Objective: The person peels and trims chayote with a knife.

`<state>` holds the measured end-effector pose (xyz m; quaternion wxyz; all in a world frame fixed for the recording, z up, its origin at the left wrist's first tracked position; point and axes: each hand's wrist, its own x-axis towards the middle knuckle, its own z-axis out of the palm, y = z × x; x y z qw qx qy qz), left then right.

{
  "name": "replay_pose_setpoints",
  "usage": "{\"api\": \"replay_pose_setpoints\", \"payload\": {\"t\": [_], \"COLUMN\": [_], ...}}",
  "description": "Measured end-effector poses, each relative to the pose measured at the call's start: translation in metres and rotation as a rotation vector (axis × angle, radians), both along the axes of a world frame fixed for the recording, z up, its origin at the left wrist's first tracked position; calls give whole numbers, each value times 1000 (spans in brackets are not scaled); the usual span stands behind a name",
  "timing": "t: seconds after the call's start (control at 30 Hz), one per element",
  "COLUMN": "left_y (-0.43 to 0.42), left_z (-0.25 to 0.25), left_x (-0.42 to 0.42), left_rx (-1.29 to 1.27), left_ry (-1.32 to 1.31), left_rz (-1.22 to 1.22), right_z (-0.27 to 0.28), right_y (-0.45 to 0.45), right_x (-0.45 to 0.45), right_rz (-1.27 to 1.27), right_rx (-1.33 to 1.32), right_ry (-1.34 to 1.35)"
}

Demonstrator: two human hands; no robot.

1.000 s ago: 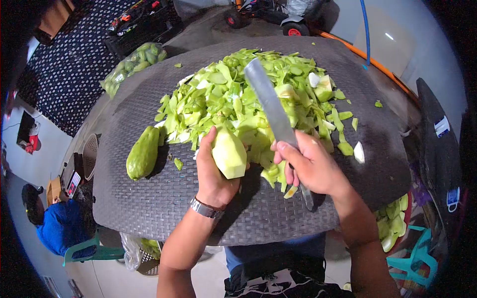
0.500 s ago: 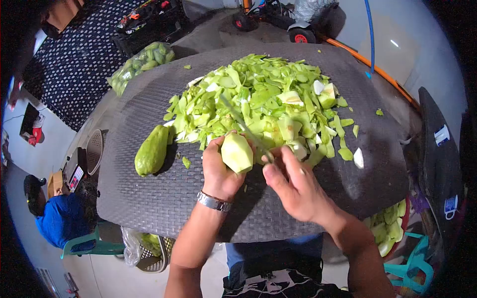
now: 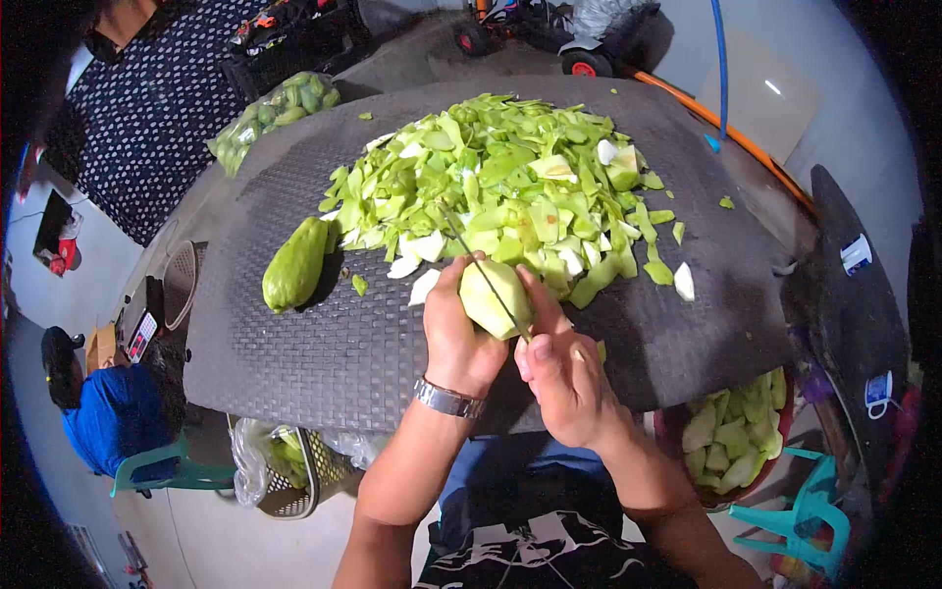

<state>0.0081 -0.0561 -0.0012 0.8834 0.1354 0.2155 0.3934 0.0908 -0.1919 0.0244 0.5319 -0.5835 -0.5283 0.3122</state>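
Observation:
My left hand (image 3: 457, 339), with a metal watch at the wrist, is wrapped round a peeled pale green chayote (image 3: 494, 297). In my right hand (image 3: 569, 378) is a knife (image 3: 471, 253), its blade seen edge-on across the top of the chayote. The fingers of my right hand hide the knife's handle. Beyond my hands a large heap of green peelings (image 3: 500, 177) lies on the dark woven tabletop (image 3: 285, 358). An unpeeled green chayote (image 3: 296, 265) rests to the left of the heap.
A bag of green chayotes (image 3: 275, 113) is at the back left. Below the table's right edge stands a red tub of pale green pieces (image 3: 731, 442); a plastic basket (image 3: 294, 481) is below the left. A person in blue (image 3: 123, 417) sits at the far left.
The knife blade has moved from beside the chayote to across it, and my right hand has come close to my left. More white pieces lie at the heap's near edge.

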Motion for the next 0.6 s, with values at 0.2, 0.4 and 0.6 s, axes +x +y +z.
{"api": "replay_pose_setpoints", "payload": {"t": [0.2, 0.4, 0.6], "left_y": [-12, -26, -37], "left_z": [8, 15, 15], "left_x": [-9, -15, -13], "left_rx": [42, 14, 60], "left_ry": [13, -35, -34], "left_rz": [-48, -11, 40], "right_z": [9, 5, 9], "right_y": [-10, -15, -19], "right_x": [-5, -11, -14], "right_rz": [40, 18, 4], "right_rx": [42, 116, 172], "right_ry": [-31, -116, -142]}}
